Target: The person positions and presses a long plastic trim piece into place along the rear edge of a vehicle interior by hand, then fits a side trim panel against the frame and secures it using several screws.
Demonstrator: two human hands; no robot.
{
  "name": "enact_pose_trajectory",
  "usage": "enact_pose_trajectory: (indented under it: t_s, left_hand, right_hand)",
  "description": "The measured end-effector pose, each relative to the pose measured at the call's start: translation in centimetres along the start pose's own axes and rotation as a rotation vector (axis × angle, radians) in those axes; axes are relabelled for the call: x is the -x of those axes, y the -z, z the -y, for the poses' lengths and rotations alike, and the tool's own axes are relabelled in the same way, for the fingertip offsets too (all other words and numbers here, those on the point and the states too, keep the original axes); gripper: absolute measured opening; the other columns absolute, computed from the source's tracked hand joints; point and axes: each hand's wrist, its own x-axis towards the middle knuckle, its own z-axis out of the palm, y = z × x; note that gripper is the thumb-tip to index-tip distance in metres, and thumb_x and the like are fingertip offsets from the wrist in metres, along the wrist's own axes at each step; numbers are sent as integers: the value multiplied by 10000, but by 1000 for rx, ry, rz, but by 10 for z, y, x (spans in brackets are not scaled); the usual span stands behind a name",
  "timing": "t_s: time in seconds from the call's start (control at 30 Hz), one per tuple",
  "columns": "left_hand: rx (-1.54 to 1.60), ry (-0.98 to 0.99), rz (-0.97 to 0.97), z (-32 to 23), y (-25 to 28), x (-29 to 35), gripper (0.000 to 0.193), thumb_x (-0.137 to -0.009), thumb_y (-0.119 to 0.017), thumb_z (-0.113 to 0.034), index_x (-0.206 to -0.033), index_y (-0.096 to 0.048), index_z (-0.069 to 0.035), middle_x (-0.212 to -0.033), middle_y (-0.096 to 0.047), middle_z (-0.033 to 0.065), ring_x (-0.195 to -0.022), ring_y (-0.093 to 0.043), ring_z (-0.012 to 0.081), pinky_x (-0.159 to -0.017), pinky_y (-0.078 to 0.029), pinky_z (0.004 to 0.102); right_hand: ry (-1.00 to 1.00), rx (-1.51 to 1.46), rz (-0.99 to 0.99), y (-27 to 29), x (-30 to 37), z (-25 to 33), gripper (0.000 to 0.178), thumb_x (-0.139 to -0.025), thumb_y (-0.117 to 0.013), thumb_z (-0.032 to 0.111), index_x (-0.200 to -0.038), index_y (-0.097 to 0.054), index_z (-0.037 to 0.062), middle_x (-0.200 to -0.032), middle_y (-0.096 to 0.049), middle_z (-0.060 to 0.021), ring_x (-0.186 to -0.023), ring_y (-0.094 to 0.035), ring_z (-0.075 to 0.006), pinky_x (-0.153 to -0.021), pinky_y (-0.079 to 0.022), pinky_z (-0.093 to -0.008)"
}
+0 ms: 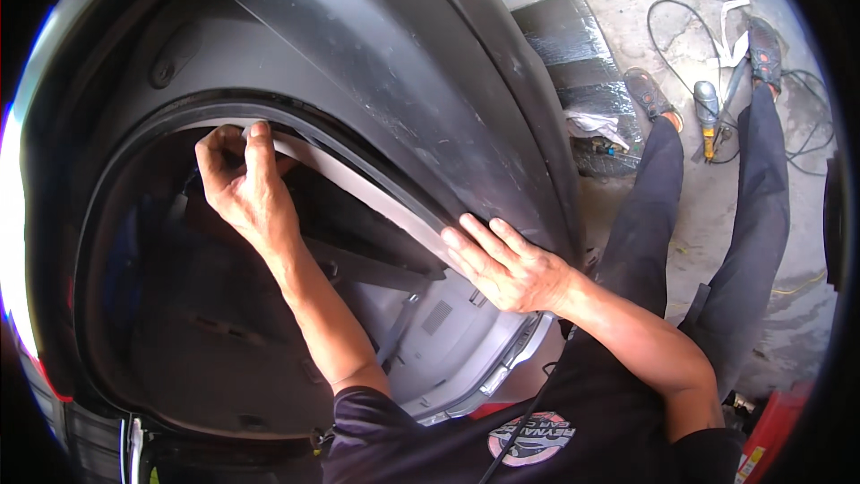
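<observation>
A pale strip (pixel 367 190) runs along the edge of a large curved opening in a dark grey car-body panel (pixel 385 63). Just outside it curves a black rubber seal (pixel 336 139). My left hand (pixel 249 184) is closed at the strip's upper left end, thumb and fingertips pinching its edge by the seal. Lower right along the same edge, my right hand (pixel 515 269) lies with fingers stretched out over the strip and the panel's rim. Whether the fingertips press on the strip or the seal, I cannot tell.
Inside the opening is a dark cavity with a light grey plastic panel (pixel 439 323). On the concrete floor lie a silver foil-covered sheet (pixel 573 45), a black and yellow corded power tool (pixel 708 116) and loose cables (pixel 658 22). Something red (pixel 775 435) stands at the lower right.
</observation>
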Motion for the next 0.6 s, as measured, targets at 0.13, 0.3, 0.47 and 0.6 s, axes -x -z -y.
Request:
enact_pose_trajectory:
  t_s: [0.13,0.3,0.47,0.6]
  left_hand:
    - [46,12,-18,0,-1,1,211,-941,-765,-147,-1028,-617,-25,-956,-602,30,-776,-600,90,-587,-588,238]
    - [66,36,-12,5,5,-3,223,-929,-778,-113,-1043,-607,-25,-964,-617,35,-826,-627,104,-614,-602,241]
    - [172,49,6,12,6,-4,231,-930,-787,-148,-1044,-615,-44,-952,-617,19,-789,-611,84,-602,-575,225]
    - [239,46,53,16,8,-4,232,-946,-784,-160,-1071,-615,-62,-950,-646,10,-789,-628,64,-598,-560,196]
  right_hand:
    - [-10,12,-34,-4,0,1,378,-935,-590,212,-1218,-751,19,-1467,-616,-138,-1329,-606,-298,-1219,-346,-473]
    - [-6,11,-24,-3,-1,1,283,-964,-622,224,-1156,-772,82,-1436,-635,-122,-1319,-626,-301,-1238,-304,-527]
    - [2,5,-22,0,-2,-1,307,-947,-609,223,-1157,-777,74,-1433,-644,-112,-1318,-623,-284,-1242,-311,-494]
    - [-17,4,-30,-1,-2,0,334,-935,-596,223,-1166,-777,63,-1444,-641,-111,-1334,-609,-274,-1243,-322,-462]
